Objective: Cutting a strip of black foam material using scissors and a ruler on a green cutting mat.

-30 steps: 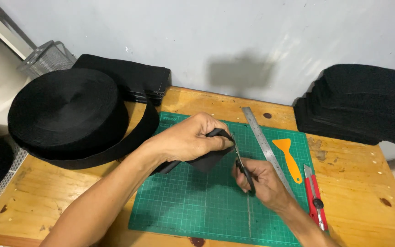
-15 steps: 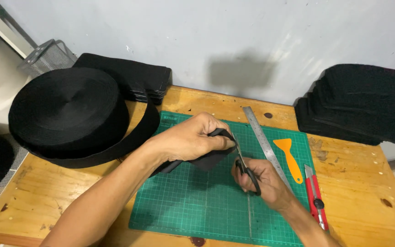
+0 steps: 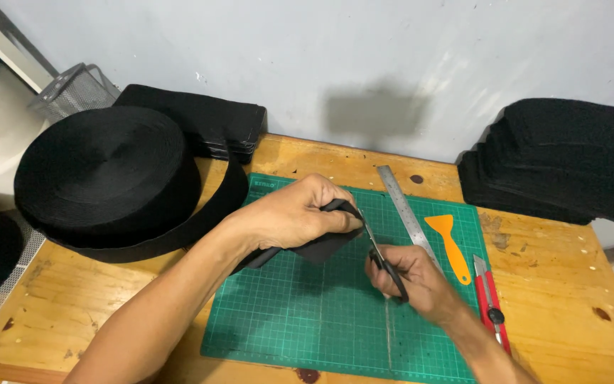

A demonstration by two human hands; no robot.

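Observation:
My left hand [image 3: 296, 215] pinches the end of a wide black strap [image 3: 319, 247] over the green cutting mat [image 3: 307, 320]. The strap runs back to a big black roll [image 3: 108, 174] at the left of the wooden table. My right hand [image 3: 413, 274] grips black-handled scissors [image 3: 381, 259], whose blades point up toward the strap's end next to my left fingers. Whether the blades touch the strap is hidden by my fingers.
A steel ruler [image 3: 406, 213] lies diagonally on the mat. An orange scraper [image 3: 449, 245] and a red utility knife [image 3: 490, 302] lie at the mat's right edge. Stacks of black cut pieces sit at back left [image 3: 200, 121] and back right [image 3: 570, 160]. A wire basket [image 3: 72, 85] stands far left.
Both hands stay almost in place. The scissors have shifted slightly at the strap's end.

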